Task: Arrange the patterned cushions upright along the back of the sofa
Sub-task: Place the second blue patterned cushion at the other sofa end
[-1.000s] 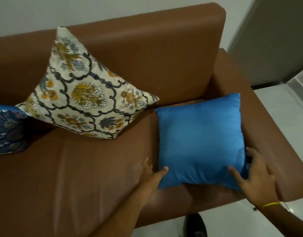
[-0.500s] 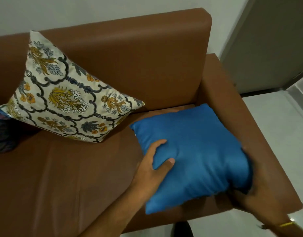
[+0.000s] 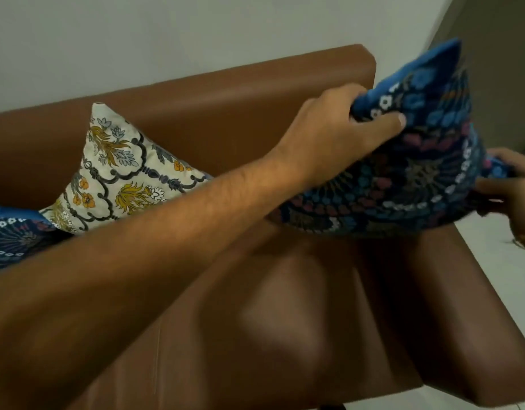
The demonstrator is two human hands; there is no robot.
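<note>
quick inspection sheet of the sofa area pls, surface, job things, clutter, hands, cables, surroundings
surface: brown sofa, seat bare in the middle; backrest runs along the wall.
job's things: dark blue patterned cushion held in the air over the seat's right end, patterned face toward the camera; cream floral cushion leaning on one corner against the backrest; another dark blue patterned cushion at the left edge, mostly cut off.
clutter: nothing seen.
hands: left hand grips the held cushion's upper left part; right hand grips its right edge, partly out of frame.
cables: nothing seen.
surroundings: pale wall behind, light floor to the right.
</note>
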